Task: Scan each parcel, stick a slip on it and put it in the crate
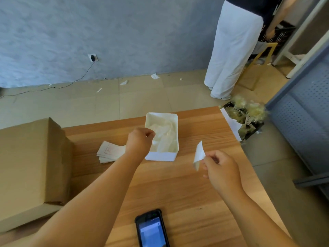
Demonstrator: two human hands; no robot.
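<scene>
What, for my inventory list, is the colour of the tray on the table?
The tray is white, clearest in the head view.

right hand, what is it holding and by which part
The right hand pinches a small white slip by its right edge.

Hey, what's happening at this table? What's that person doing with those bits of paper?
A person is working with slips at a wooden table. Their right hand pinches a white slip, held up off the table. Their left hand hovers with curled fingers over a white tray of crumpled clear film; whether it pinches a piece is unclear. A stack of slips lies left of the tray, a handheld scanner lies near the front edge, and a cardboard box sits far left.
</scene>
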